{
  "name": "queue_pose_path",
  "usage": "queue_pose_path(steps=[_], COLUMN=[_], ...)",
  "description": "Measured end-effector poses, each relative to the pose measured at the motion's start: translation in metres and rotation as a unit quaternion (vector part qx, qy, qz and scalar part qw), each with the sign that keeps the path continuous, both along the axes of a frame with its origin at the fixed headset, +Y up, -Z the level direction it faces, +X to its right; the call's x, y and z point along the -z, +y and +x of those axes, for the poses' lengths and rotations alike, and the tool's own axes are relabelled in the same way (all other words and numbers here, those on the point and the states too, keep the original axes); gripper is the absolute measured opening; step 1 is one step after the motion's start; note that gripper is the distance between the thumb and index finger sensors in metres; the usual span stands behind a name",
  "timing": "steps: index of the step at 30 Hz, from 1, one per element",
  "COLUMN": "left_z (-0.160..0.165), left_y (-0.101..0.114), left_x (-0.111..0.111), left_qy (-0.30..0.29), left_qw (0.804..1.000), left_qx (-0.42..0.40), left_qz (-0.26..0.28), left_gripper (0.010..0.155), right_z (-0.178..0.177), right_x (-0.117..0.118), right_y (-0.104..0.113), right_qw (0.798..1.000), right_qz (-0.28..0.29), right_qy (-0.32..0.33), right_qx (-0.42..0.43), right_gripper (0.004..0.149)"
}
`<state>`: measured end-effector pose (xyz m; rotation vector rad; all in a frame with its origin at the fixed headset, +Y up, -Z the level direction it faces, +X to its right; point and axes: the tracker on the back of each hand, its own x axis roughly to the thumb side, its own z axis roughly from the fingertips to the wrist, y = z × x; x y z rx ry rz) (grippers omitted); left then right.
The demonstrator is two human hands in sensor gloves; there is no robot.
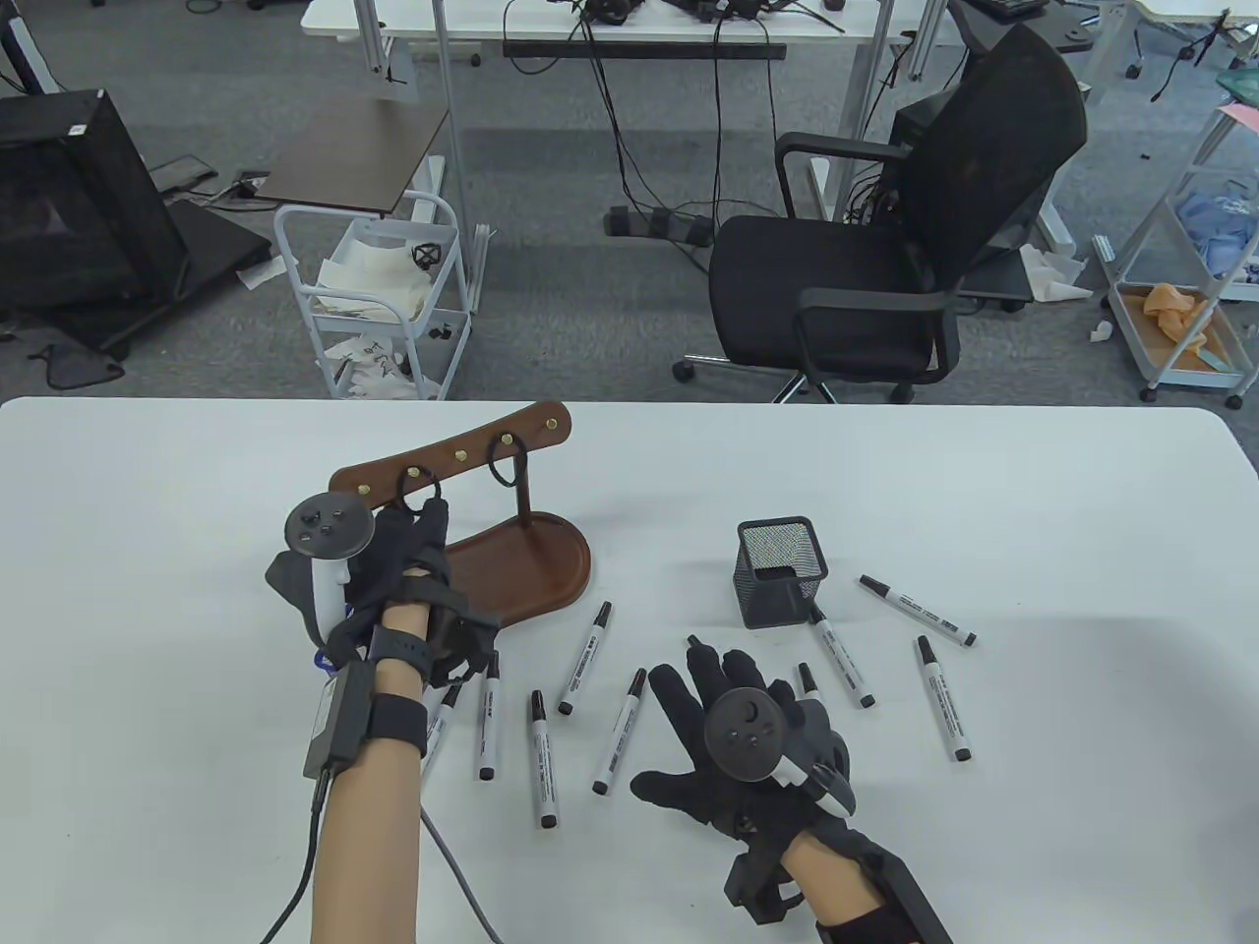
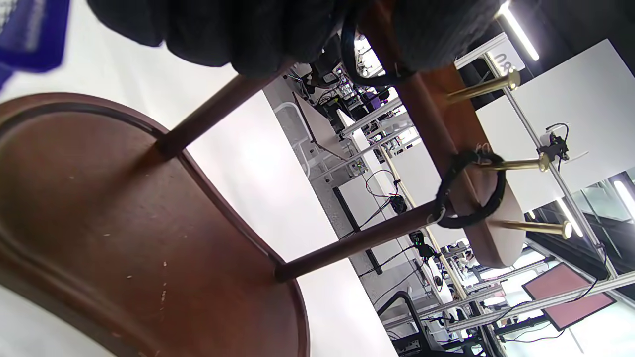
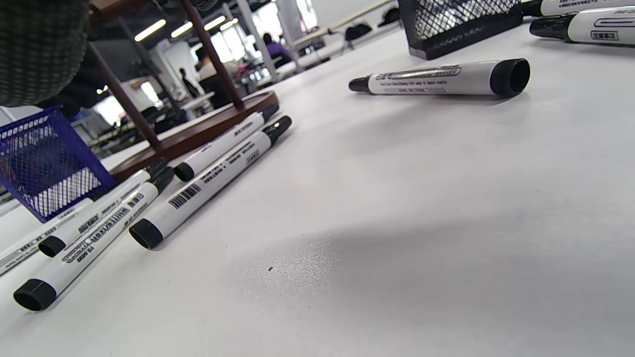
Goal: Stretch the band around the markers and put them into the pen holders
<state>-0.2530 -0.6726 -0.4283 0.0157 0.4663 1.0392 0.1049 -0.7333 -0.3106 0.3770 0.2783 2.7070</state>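
Early stage, by the look of it. Left hand (image 1: 408,565) up at the wooden rack (image 1: 462,462), fingers curled at a black band (image 1: 421,489) on the leftmost peg; in the left wrist view that band (image 2: 369,64) loops out from under the glove, seemingly pinched, not yet off the peg. A 2nd band (image 1: 504,469) hangs on a peg further right along the rack. Right hand (image 1: 733,728) right of the rack, well apart from the left, flat and spread over the table (image 1: 1033,492), holding nothing.

No marker bundled yet. About 9 markers (image 1: 584,657) loose on the table in front of and right of the rack. Black mesh holder (image 1: 782,573) right of the rack, nothing seen inside. A blue mesh holder (image 3: 47,166) shows only in the right wrist view, beside the rack base.

Left to do: free a band, gather markers, stretch the band round them, drop the bundles into the holders.
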Motion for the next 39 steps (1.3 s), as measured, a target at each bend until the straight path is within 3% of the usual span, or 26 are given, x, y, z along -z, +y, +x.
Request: queue_pose_path(steps=[13,39], left_z=[-0.004,-0.005], left_y=[-0.001,0.027], left_x=[-0.002,-0.02], left_qy=[0.022,-0.013], left_qw=[0.998,0.997], left_qx=[-0.048,-0.038], left_qz=[0.025,0.06], left_gripper=[0.044,0.043], right_z=[-0.001,-0.001], right_x=[0.0,-0.001], right_y=[0.001,0.002], right_qw=[1.0,1.0], right_qz=[-0.003,-0.007], right_qy=[0.0,0.0], right_qx=[-0.001,-0.005], right_gripper=[0.096,0.095])
